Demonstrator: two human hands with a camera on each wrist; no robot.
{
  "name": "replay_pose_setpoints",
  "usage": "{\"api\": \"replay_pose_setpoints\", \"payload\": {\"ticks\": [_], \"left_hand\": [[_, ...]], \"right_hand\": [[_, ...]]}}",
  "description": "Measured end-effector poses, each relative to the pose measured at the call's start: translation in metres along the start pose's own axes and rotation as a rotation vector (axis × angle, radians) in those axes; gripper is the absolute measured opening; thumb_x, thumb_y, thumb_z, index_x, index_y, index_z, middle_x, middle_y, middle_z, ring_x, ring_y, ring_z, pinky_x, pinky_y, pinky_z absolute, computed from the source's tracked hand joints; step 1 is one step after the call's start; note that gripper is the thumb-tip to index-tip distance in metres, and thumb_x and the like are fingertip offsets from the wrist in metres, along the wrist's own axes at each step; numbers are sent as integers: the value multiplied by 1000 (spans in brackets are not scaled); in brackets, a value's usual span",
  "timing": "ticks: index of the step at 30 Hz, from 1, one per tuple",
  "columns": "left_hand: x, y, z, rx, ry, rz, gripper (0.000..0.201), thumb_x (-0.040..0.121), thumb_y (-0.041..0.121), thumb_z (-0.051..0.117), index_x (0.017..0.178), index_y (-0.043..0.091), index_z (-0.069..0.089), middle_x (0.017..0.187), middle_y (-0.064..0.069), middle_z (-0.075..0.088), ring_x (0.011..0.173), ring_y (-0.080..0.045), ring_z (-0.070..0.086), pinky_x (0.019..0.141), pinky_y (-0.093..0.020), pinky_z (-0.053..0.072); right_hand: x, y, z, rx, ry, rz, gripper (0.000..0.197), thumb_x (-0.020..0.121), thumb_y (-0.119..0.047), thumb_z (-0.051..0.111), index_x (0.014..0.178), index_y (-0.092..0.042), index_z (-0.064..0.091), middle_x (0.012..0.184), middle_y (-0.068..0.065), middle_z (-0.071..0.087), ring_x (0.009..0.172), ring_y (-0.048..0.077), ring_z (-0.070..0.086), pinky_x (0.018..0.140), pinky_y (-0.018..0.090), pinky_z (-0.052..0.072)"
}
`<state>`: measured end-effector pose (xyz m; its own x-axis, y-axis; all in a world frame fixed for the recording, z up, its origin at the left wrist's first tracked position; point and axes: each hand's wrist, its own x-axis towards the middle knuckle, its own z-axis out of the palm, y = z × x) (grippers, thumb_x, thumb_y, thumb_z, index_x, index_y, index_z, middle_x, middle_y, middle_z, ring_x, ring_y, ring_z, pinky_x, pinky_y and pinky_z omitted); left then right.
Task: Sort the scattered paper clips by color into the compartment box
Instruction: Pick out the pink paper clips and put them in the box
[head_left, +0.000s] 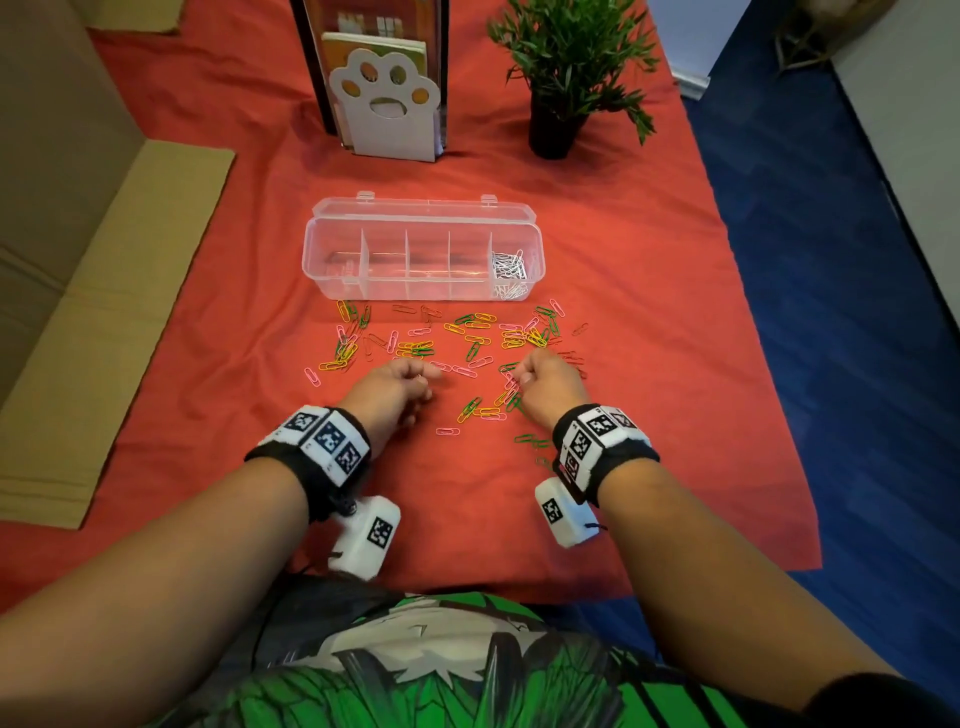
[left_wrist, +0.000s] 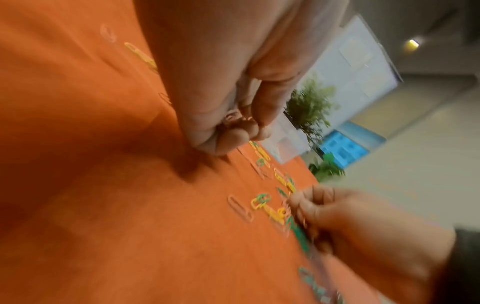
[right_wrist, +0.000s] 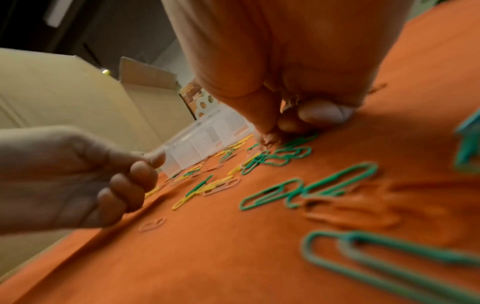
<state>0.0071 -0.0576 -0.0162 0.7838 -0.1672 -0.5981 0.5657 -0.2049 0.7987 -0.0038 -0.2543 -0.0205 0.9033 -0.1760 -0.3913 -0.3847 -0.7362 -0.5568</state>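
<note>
My left hand (head_left: 397, 387) sits low over the bench (head_left: 208, 312), fingers (left_wrist: 255, 127) curled tight, and in the left wrist view they pinch pink clips (left_wrist: 232, 118) against the thumb. My right hand (head_left: 545, 382) is down among the clips (head_left: 467, 338), fingers (right_wrist: 267, 125) bunched narrow with the tips touching the cloth by a knot of green clips (right_wrist: 283, 153); something thin shows between fingers and palm, but it is too blurred for me to tell whether I hold a clip there.

The clips lie scattered on the red cloth between my hands and the box (head_left: 423, 260): pink, yellow, green and some red ones that nearly match the cloth. A lone pink one (head_left: 448, 431) lies near my wrists, and a few green ones (head_left: 530, 441) lie just beside my right wristband.

The box is clear, lid tipped back, with five compartments in a row. The rightmost holds white clips (head_left: 509, 273); I see nothing in the other four.

Behind the box stand a paw-shaped bookend (head_left: 387, 104) with books and a plant (head_left: 566, 67) in a black pot. Cardboard (head_left: 104, 291) lies at the left.
</note>
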Motion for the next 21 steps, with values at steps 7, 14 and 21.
{"api": "replay_pose_setpoints", "payload": {"ticks": [7, 14, 21], "left_hand": [[7, 19, 4, -183, 76, -120, 28, 91, 11, 39, 69, 17, 55, 54, 3, 44, 39, -5, 41, 42, -16, 42], [20, 17, 6, 906, 194, 318, 27, 86, 20, 58, 111, 20, 67, 104, -15, 61, 99, -29, 58, 87, -29, 43], [20, 6, 4, 1031, 182, 418, 20, 85, 15, 57, 101, 7, 66, 100, -18, 54, 95, -35, 56, 84, -35, 44]], "right_hand": [[-4, 8, -12, 279, -172, 164, 27, 93, 2, 30, 83, -11, 52, 73, 7, 51, 65, 19, 51, 53, 25, 44], [13, -4, -13, 402, -105, 212, 22, 87, -3, 42, 77, -15, 57, 73, 2, 55, 64, 16, 50, 56, 23, 40], [9, -10, 12, -435, 91, -71, 43, 86, -30, 57, 116, 0, 50, 119, 22, 53, 112, 36, 52, 95, 39, 44]]}}
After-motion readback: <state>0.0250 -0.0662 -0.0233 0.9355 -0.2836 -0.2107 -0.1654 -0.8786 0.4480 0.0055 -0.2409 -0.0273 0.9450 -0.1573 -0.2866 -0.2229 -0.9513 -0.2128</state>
